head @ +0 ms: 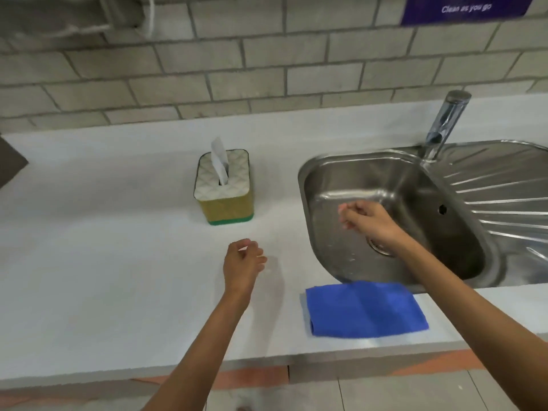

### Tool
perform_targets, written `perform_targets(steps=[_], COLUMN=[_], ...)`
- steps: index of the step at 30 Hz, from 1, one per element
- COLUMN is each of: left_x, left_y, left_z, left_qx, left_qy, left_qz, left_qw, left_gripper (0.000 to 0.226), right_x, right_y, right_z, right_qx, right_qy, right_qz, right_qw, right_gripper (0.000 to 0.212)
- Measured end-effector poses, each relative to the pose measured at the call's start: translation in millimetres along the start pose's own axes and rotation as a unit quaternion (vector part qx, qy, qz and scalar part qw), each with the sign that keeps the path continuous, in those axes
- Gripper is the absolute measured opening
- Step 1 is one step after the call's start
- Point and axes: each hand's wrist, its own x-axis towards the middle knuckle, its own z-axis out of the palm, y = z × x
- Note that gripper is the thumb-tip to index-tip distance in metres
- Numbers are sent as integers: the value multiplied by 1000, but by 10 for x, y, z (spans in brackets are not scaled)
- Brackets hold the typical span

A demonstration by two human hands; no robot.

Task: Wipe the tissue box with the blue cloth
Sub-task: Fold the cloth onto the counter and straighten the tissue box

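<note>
Both hands hover empty, fingers loosely curled — left hand [243, 260] over the counter [103, 247], right hand [365, 218] over the sink [308, 185] — blue cloth [364, 309] folded at the counter's edge, tissue box [224, 186] upright, within reach.

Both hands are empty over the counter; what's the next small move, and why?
Probably bring the right hand back from over the sink onto the blue cloth. It lies folded and untouched at the counter edge, and the tissue box is unwiped.

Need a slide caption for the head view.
Both hands empty above counter and sink; blue cloth folded, tissue box untouched.
</note>
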Motion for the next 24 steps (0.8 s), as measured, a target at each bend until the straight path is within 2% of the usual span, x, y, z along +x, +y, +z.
perform_targets(steps=[3,6,9,17,21,24], left_x=[218,373,563,917,1070,1230], left_y=[215,388,549,760,776,811], left_z=[-175,-270,-358,-462,-599,-750], left_qx=[-145,-278,-344,-394,-357,-299], left_qy=[-3,-25,-28,-78,-86,-79], left_qz=[-57,-129,-164,-218,-237,-228], left_qw=[988,952,924,890,899,923], left_gripper=[19,18,11,20,27,31], right_x=[380,745,1118,1736,1838,1903], right_y=[-338,-624,-879,-1221,-1229,-1228], right_z=[308,578,861,1486,1689,1752], right_qx=[41,76,52,39,59,76], right_qy=[-21,-38,-51,-90,-127,-113], right_qz=[-8,11,15,59,63,77], right_qw=[999,996,997,993,988,988], right_gripper=[29,34,39,54,54,48])
